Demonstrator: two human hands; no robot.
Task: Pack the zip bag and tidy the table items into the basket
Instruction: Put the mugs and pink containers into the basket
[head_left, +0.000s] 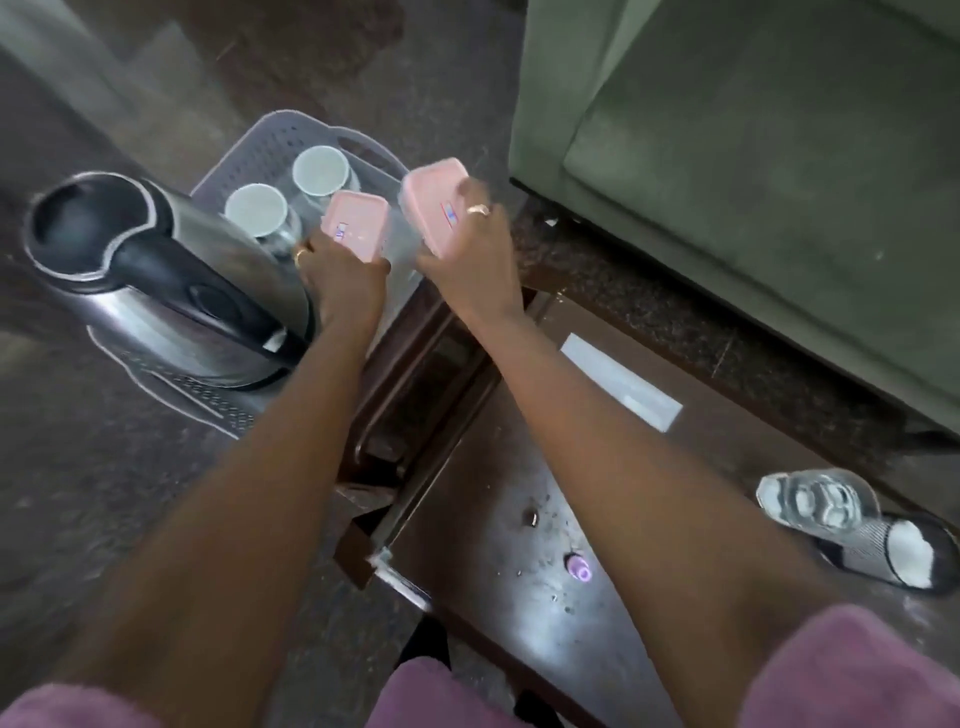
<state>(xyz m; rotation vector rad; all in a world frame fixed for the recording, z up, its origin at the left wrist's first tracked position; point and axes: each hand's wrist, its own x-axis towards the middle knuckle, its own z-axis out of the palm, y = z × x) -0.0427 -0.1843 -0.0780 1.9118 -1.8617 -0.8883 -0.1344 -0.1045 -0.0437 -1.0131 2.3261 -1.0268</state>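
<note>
Nearest, a dark table (519, 519) carries a flat zip bag (621, 382) on its far right; beyond its far edge the left hand (340, 270) grips one pink-lidded box (356, 223) and the right hand (467, 244) another (434, 200), held apart, apparently over the grey basket (270, 140); there stand a kettle (166, 291) at left and two cups (255, 210) farther back.

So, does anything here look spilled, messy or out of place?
Yes. Dark crumbs and specks are scattered over the glossy table, near a small purple cap lying loose. A clear glass lies tipped on its side at the table's right edge. No liquid shows.
</note>
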